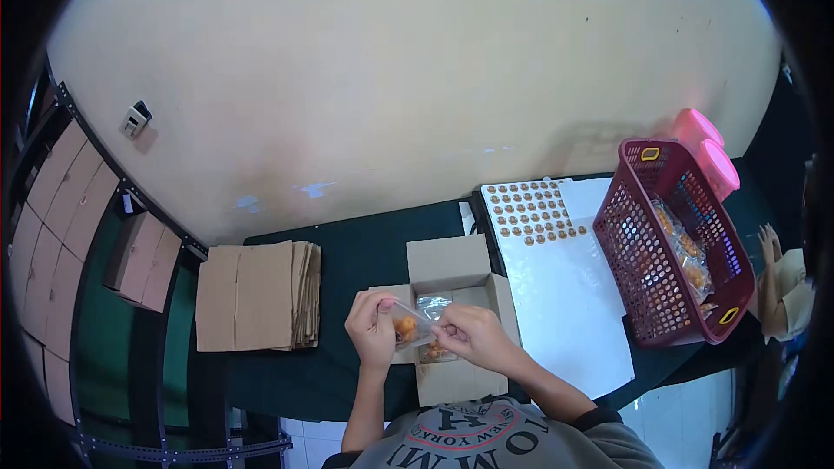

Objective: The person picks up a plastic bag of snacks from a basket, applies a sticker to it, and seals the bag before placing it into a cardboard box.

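A clear plastic bag (407,323) with orange snack pieces in it is held up between my two hands. My left hand (372,326) pinches its upper left edge. On the other side, my right hand (472,332) has its fingers closed at the bag's right edge. Below them stands an open cardboard box (460,382) with its flaps spread outward. Inside the box lie clear packets, one (433,304) toward the back and another with orange contents (434,351) nearer me, partly hidden by my hands and the bag.
Flattened cardboard boxes (261,295) are stacked at the left. A sheet of round stickers (526,208) lies on a white board (569,313). The maroon basket (638,295) holds several snack packets (686,247). Shelving with boxes (65,200) stands left; another person's arm (769,287) shows right.
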`<state>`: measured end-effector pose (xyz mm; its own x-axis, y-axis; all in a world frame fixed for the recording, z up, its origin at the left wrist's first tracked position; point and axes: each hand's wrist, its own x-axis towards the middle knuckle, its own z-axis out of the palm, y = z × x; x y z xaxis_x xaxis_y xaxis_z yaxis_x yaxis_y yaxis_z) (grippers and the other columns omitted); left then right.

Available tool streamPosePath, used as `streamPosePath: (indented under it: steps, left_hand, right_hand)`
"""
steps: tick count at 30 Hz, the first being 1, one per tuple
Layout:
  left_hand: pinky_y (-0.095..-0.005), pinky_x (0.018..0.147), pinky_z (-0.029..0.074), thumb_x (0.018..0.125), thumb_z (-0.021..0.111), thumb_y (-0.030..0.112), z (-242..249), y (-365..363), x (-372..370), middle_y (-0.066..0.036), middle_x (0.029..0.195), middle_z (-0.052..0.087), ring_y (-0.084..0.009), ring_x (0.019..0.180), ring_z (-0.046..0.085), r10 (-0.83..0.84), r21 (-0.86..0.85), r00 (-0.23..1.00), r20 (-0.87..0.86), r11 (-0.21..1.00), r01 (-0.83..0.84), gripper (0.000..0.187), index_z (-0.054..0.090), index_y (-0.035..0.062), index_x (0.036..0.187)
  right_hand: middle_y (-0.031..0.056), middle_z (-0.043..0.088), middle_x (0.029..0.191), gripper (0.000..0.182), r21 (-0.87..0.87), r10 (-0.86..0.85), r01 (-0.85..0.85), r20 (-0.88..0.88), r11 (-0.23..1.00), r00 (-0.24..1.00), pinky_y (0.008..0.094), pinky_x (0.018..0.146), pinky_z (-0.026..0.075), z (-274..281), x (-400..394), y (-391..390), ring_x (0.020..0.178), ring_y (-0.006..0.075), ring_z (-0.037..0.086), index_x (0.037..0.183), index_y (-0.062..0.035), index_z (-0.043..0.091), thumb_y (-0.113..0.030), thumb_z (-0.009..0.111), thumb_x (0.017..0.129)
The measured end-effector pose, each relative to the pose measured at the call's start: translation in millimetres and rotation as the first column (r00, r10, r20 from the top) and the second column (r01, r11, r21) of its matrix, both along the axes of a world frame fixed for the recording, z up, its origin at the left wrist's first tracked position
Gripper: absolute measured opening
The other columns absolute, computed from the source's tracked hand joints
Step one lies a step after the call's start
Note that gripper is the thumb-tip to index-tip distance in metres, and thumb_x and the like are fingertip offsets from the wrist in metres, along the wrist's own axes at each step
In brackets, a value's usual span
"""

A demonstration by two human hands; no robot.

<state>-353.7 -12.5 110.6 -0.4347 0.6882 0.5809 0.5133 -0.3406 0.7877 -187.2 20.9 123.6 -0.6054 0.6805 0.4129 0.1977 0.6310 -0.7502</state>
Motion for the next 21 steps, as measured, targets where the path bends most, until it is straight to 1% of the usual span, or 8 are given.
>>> streamPosePath:
  steps: [8, 10, 11, 13, 14, 16, 19, 21]
  left_hand:
    - [-0.0273, 0.064, 0.042, 0.078, 0.057, 0.008, -9.6, 0.8, 8.8, -0.011, 0.084, 0.053, -0.0196, 0.075, 0.052, -0.038, 0.003, 0.999, -0.014, 0.999, 0.038, 0.011, 0.055, -0.0009, 0.085]
    - [-0.0318, 0.074, 0.042, 0.079, 0.057, 0.013, -6.5, -8.0, 18.0, -0.011, 0.096, 0.051, -0.0223, 0.085, 0.05, 0.098, 0.044, 0.925, -0.367, 0.995, -0.088, 0.02, 0.053, 0.0001, 0.093]
    - [-0.0349, 0.077, 0.042, 0.073, 0.063, 0.012, -4.4, -18.1, 22.5, -0.013, 0.105, 0.05, -0.0275, 0.095, 0.048, -0.097, -0.109, 0.944, -0.317, 0.992, 0.066, 0.032, 0.053, 0.0029, 0.102]
    - [-0.0352, 0.081, 0.041, 0.073, 0.064, 0.012, -9.6, -19.5, 29.8, -0.013, 0.108, 0.049, -0.0282, 0.099, 0.048, -0.224, -0.125, 0.939, -0.261, 0.972, 0.198, 0.034, 0.052, 0.0029, 0.104]
    - [-0.0356, 0.084, 0.04, 0.072, 0.065, 0.013, -12.2, -19.2, 32.3, -0.013, 0.111, 0.049, -0.0289, 0.103, 0.047, -0.35, -0.133, 0.915, -0.202, 0.935, 0.328, 0.037, 0.052, 0.0029, 0.105]
    - [-0.0333, 0.084, 0.042, 0.074, 0.064, 0.012, -16.6, -18.0, 31.4, -0.013, 0.11, 0.052, -0.0282, 0.101, 0.051, -0.339, -0.113, 0.929, -0.147, 0.939, 0.325, 0.031, 0.054, 0.0011, 0.101]
    - [-0.0301, 0.076, 0.045, 0.077, 0.06, 0.008, -20.1, -19.3, 26.6, -0.013, 0.097, 0.057, -0.0253, 0.088, 0.057, -0.251, -0.099, 0.968, 0.011, 0.963, 0.251, 0.018, 0.057, -0.0017, 0.092]
    - [-0.0282, 0.069, 0.046, 0.079, 0.058, 0.007, -17.7, -16.3, 21.1, -0.012, 0.084, 0.06, -0.0221, 0.076, 0.059, -0.195, -0.114, 0.969, 0.154, 0.97, 0.213, 0.01, 0.059, -0.0026, 0.084]
  right_hand:
    - [0.0052, 0.051, 0.059, 0.013, -0.22, -0.044, 0.009, -0.155, 0.975, 0.987, 0.0237, 0.049, 0.038, -14.9, 5.8, -0.7, 0.053, 0.0101, 0.048, 0.069, 0.001, 0.052, -0.007, 0.06, 0.076]
    - [0.0049, 0.051, 0.059, 0.014, -0.235, -0.102, 0.065, -0.149, 0.97, 0.984, 0.0236, 0.05, 0.039, -17.1, 3.7, -0.1, 0.054, 0.0097, 0.048, 0.068, 0.0016, 0.052, -0.007, 0.06, 0.076]
    - [0.0043, 0.051, 0.059, 0.013, -0.212, -0.141, 0.101, -0.179, 0.972, 0.974, 0.0219, 0.049, 0.038, -19.7, 1.4, 0.6, 0.053, 0.0077, 0.047, 0.07, 0.0012, 0.052, -0.008, 0.06, 0.076]
    - [0.0036, 0.051, 0.06, 0.013, -0.192, -0.175, 0.135, -0.208, 0.972, 0.962, 0.0202, 0.048, 0.038, -25.9, -3.1, 0.4, 0.052, 0.0057, 0.046, 0.073, 0.0008, 0.051, -0.009, 0.06, 0.077]
    - [0.0045, 0.052, 0.064, 0.013, -0.338, -0.142, 0.031, -0.309, 0.941, 0.94, 0.0204, 0.05, 0.038, -29.6, -5.1, -0.4, 0.055, 0.0054, 0.047, 0.077, 0.0008, 0.052, -0.009, 0.061, 0.077]
    - [0.0055, 0.053, 0.067, 0.014, -0.465, -0.125, -0.088, -0.409, 0.881, 0.904, 0.0205, 0.052, 0.039, -30.8, -9.3, -2.2, 0.058, 0.0052, 0.047, 0.08, 0.0007, 0.053, -0.01, 0.062, 0.076]
    - [0.0072, 0.053, 0.076, 0.019, -0.384, -0.104, -0.067, -0.409, 0.921, 0.906, 0.022, 0.055, 0.04, -22.3, -9.3, -5.7, 0.063, 0.0085, 0.049, 0.087, -0.0005, 0.053, -0.01, 0.064, 0.075]
    - [0.0079, 0.05, 0.082, 0.025, -0.009, -0.221, 0.223, -0.176, 0.975, 0.959, 0.0253, 0.062, 0.038, -8.1, -4.0, -3.1, 0.075, 0.0133, 0.05, 0.091, -0.0022, 0.054, -0.01, 0.067, 0.071]
